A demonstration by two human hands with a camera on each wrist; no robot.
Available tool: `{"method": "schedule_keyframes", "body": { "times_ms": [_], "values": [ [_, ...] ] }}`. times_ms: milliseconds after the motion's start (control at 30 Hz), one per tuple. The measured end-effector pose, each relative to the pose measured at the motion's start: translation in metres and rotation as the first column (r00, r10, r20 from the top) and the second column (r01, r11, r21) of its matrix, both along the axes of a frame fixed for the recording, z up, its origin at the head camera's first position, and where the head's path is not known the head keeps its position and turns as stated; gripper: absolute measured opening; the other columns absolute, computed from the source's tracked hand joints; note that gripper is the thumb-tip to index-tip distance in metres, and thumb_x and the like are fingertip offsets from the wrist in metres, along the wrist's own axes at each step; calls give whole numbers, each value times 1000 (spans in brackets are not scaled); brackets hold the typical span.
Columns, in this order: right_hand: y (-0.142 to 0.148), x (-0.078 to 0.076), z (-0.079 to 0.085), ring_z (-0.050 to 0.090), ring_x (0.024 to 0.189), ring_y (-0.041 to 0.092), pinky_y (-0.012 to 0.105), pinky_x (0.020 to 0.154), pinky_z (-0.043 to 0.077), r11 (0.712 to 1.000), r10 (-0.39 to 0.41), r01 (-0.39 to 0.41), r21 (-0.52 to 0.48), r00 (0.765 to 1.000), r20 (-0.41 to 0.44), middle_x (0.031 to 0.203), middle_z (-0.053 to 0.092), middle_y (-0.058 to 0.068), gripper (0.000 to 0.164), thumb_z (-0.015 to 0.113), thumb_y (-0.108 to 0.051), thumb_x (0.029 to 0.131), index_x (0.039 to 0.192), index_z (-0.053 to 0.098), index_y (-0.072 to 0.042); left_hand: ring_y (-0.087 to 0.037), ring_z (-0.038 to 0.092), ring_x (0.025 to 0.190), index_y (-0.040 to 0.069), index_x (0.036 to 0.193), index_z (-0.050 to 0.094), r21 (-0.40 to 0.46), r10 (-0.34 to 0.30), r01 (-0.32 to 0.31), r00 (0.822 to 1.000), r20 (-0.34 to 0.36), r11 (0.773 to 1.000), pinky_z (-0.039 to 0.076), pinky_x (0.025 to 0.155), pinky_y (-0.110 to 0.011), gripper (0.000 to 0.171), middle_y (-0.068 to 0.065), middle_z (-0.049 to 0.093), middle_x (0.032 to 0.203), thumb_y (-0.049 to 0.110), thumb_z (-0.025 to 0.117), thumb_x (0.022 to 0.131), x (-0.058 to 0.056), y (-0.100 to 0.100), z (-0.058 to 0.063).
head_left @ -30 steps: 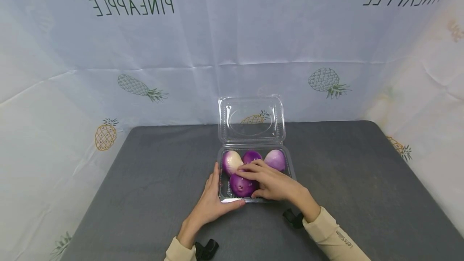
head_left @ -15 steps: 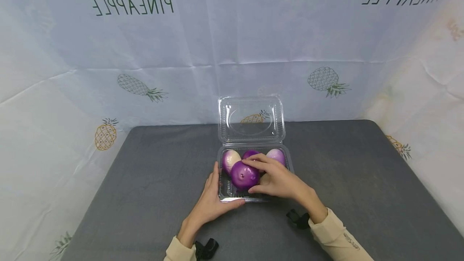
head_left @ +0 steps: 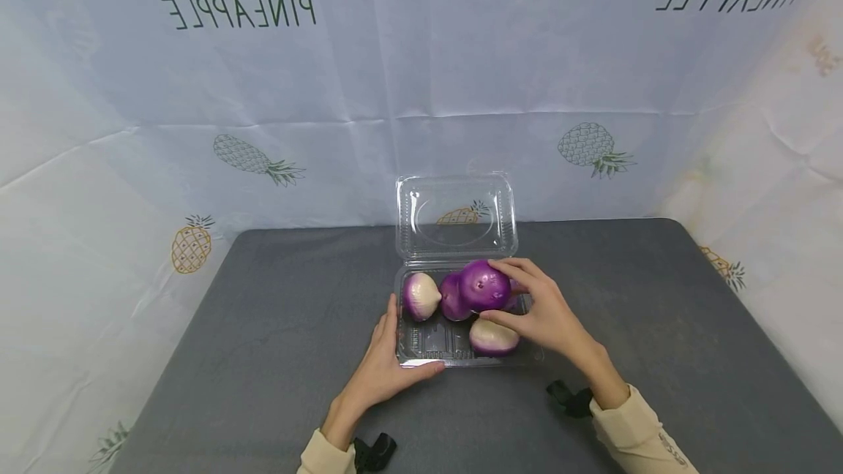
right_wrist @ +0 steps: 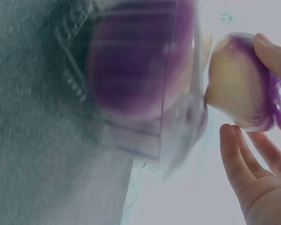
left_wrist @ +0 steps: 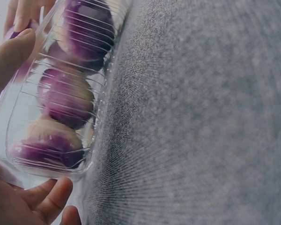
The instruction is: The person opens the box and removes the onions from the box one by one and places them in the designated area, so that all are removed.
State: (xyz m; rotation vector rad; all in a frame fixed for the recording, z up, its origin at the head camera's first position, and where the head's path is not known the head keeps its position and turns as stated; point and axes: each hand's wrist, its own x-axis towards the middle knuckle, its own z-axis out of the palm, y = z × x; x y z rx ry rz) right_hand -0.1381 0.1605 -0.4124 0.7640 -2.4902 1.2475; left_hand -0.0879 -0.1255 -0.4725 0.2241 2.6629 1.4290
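My right hand (head_left: 549,317) pinches a purple-and-white turnip (head_left: 485,285) between thumb and fingertips, over the right part of a clear plastic clamshell box (head_left: 411,354). In the right wrist view the held turnip (right_wrist: 239,79) is raised beyond the box wall. Several more lie in the box: a whitish turnip (head_left: 421,296) on the left, a purple turnip (head_left: 453,298) in the middle, and a turnip (head_left: 494,338) at the front right. Another, at the right rear, is mostly hidden behind the held one. Fingers straight, my left hand (head_left: 382,374) rests against the box's left side, its thumb along the front edge.
The clear lid (head_left: 457,218) stands raised behind the box, at the far edge of the dark grey table (head_left: 296,328). A white cloth (head_left: 356,79) with pineapple prints hangs behind. Black camera mounts (head_left: 375,452) sit by both wrists.
My right hand has lifted the turnip from the front of the box and carried it back and right, uncovering the front-right turnip. My left hand has stayed in place.
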Motion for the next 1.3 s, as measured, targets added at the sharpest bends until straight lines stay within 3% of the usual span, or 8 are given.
{"method": "schedule_keyframes", "body": {
  "times_ms": [167,400,633,833,933,1133,1300],
  "values": [
    [12,-1,1,63,109,11,28,81,62,998,-56,55,-27,998,-11,128,62,9,74,94,-13,73,140,62,-10,-40,26,155,10,166,-1,1,1,-1,1000,11,1000,31,120,-63,137,-22,18,169,54,89,71,0,0,0],
    [30,0,4,51,113,-11,10,84,54,990,-141,139,-37,989,-44,131,60,13,75,93,-7,72,140,61,-5,-39,27,154,9,165,-1,1,0,0,1000,5,1000,31,120,-62,138,-23,21,168,53,89,71,-1,-1,0],
    [47,-3,3,49,111,-15,0,84,46,970,-232,229,-84,972,-25,130,58,19,75,91,-2,73,141,59,-2,-40,23,156,9,165,0,-6,3,-3,1000,7,1000,29,121,-63,138,-23,20,169,54,89,71,-1,0,0],
    [64,-8,-3,45,110,-18,-3,83,43,949,-310,308,-66,951,-12,131,56,22,74,90,-4,75,141,58,-1,-41,25,155,9,165,0,-14,5,-5,1000,9,1000,31,120,-63,138,-23,20,168,55,89,71,0,0,0],
    [72,-10,-8,48,111,-10,-4,83,41,939,-342,342,-51,940,2,133,55,24,74,90,-5,75,142,57,0,-41,25,155,10,165,0,-15,7,-6,1000,10,1000,31,120,-64,137,-23,20,169,55,89,71,-1,0,0],
    [85,-12,-18,60,113,39,-7,81,37,924,-380,381,-28,924,39,136,52,28,75,89,-7,78,143,55,3,-41,23,156,9,165,0,-15,5,-5,1000,10,1000,30,120,-64,137,-23,19,169,55,89,71,0,0,-1],
    [94,-13,-25,59,113,47,-9,80,35,914,-405,406,-17,913,54,136,50,30,74,88,-7,78,144,54,4,-41,24,155,9,165,0,-9,3,-3,1000,8,1000,30,120,-64,137,-23,19,169,54,89,71,0,0,0]
  ]
}}
